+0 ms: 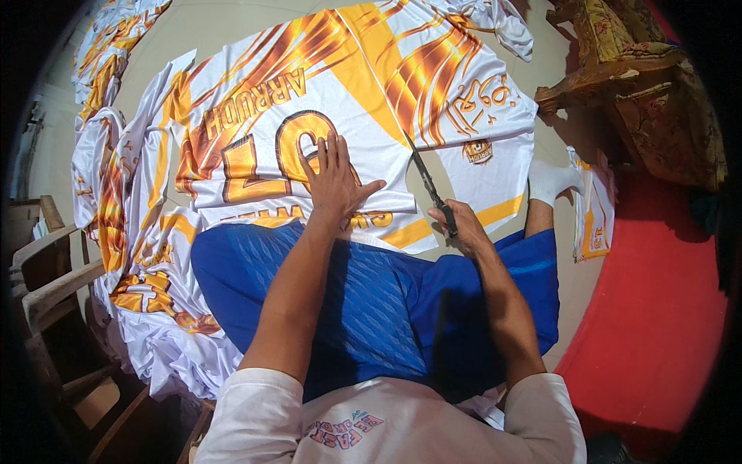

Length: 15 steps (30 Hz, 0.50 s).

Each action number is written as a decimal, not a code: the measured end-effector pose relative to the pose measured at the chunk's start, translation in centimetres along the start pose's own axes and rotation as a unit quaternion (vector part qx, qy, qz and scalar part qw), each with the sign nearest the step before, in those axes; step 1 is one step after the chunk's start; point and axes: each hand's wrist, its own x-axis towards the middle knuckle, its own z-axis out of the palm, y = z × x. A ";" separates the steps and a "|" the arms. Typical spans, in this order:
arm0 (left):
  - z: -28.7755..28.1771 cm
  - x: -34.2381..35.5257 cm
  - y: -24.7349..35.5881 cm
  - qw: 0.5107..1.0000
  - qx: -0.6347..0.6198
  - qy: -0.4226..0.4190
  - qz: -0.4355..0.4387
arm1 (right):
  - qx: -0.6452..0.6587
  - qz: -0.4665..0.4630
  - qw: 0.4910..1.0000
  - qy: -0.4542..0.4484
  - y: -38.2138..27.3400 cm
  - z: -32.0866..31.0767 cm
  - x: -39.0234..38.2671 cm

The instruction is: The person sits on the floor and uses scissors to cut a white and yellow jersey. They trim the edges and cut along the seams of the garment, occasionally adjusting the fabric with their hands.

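Note:
My left hand [334,179] lies flat, fingers spread, on a white printed fabric sheet [340,85] with orange and yellow flame patterns and large numerals, pressing it down on the floor. My right hand [461,226] grips the handles of black scissors [427,179], whose blades point away from me and sit in a cut in the fabric beside a small round emblem. My legs in blue shorts [371,301] stretch forward under the near edge of the sheet. My foot in a white sock [550,179] rests at the right.
More printed white and orange fabric pieces [131,232] are piled along the left and near left. A wooden chair [54,286] stands at lower left. A red mat [657,309] covers the floor on the right, with a carved patterned furniture piece [634,85] at upper right.

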 end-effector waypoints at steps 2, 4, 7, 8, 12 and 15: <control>0.0 0.0 -0.1 1.000 0.004 0.003 0.000 | 0.006 -0.004 1.000 0.004 0.2 0.2 0.0; 0.0 -0.1 -0.3 1.000 0.010 0.003 -0.002 | 0.000 0.004 1.000 0.012 0.0 0.5 -0.1; -0.2 0.1 0.3 1.000 0.017 -0.013 -0.006 | -0.031 -0.004 0.999 0.024 0.8 0.2 0.2; -0.2 0.1 0.1 1.000 0.014 -0.011 -0.006 | -0.042 -0.003 0.999 0.022 0.7 0.3 0.2; -0.1 0.1 -0.1 1.000 0.007 -0.015 -0.007 | -0.027 0.008 1.000 -0.014 0.7 -0.1 0.2; -0.1 0.1 0.0 1.000 0.007 -0.007 -0.004 | 0.014 0.024 0.999 -0.045 0.8 -0.5 0.6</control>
